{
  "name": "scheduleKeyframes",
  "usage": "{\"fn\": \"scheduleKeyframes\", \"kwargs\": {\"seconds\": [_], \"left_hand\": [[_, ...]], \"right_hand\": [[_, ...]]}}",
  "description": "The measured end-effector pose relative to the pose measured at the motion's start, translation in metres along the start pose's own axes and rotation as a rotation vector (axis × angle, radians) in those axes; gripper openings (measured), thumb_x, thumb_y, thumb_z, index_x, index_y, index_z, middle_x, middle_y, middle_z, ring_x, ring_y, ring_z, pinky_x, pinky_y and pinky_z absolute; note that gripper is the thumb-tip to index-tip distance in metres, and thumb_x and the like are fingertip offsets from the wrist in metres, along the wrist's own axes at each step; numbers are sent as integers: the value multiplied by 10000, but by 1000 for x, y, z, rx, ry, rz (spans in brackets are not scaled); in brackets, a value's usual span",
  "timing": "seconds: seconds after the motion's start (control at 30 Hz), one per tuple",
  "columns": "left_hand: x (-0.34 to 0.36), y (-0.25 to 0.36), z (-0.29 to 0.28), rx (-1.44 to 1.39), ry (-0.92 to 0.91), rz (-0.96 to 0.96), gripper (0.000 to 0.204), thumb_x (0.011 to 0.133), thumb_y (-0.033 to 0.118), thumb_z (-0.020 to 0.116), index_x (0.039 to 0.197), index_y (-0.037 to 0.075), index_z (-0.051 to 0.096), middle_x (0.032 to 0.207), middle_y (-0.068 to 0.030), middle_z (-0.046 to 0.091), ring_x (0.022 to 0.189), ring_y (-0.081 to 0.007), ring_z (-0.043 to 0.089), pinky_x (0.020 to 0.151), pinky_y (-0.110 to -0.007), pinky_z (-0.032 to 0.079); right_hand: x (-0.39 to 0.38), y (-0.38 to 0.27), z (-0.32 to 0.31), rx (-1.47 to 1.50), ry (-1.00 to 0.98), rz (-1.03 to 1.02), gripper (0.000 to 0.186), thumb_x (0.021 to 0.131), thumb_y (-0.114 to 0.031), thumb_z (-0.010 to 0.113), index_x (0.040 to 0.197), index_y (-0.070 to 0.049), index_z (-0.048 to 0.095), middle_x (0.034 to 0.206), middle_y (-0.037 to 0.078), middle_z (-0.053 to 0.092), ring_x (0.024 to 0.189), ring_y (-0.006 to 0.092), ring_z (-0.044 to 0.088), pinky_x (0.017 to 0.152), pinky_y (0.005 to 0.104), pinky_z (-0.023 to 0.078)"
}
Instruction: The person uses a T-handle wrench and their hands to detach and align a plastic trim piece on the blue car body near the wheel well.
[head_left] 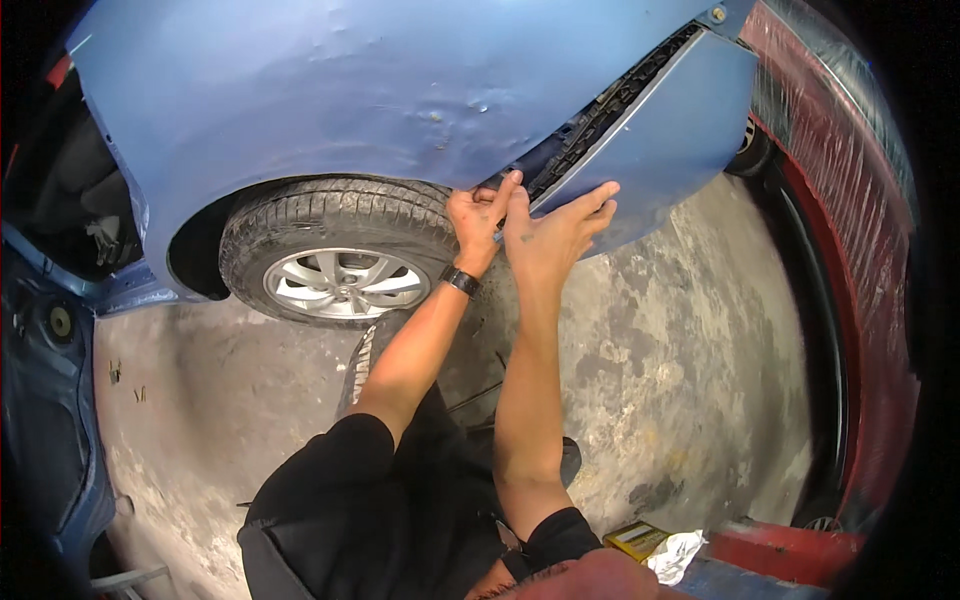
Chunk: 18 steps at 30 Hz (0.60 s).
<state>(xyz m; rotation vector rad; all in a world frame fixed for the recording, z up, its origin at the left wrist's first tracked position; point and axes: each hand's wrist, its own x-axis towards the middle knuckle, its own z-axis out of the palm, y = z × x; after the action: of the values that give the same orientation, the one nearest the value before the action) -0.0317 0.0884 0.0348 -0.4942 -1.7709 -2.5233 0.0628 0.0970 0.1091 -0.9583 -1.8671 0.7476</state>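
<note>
A blue bumper (655, 150) stands partly apart from the dented blue fender (400, 90) of a car, and a dark gap runs between them. At the bumper's corner beside the wheel arch, my left hand (480, 222) has its fingers curled round the edge and its thumb stretched upward; some fingertips are hidden. A dark band circles that wrist. My right hand (550, 230) lies against the bumper's outer face next to it, fingers spread, thumb close to the gap. Just left of my hands is the wheel (340, 255), with a worn tyre and silver spokes.
A red car body (850, 260) with a plastic-like covering stands along the right. An open blue door (55, 370) is at the left. On the stained concrete floor (690, 350), a yellow box (637, 540) and crumpled white material (677, 556) lie at the lower right.
</note>
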Motion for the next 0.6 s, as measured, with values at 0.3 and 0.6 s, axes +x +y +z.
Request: {"fn": "scheduleKeyframes", "kwargs": {"seconds": [0.3,0.6], "left_hand": [[7,3,-6,-202,-106,106,178,883,138,798,821,-6,714,607,72,573,520,1,426,469,-205,308],[11,5,-17,-168,-225,139,165,915,127,760,887,-28,709,713,51,622,590,-14,476,519,-204,359]], "right_hand": [[-2,1,6,39,50,9,1153,825,-374,757,1541,91,-19,1510,447,105,1397,592,250,1129,637,253],[-2,0,11,48,75,28,1145,808,-332,776,1552,79,9,1528,420,113,1396,570,279,1146,536,290]]}}
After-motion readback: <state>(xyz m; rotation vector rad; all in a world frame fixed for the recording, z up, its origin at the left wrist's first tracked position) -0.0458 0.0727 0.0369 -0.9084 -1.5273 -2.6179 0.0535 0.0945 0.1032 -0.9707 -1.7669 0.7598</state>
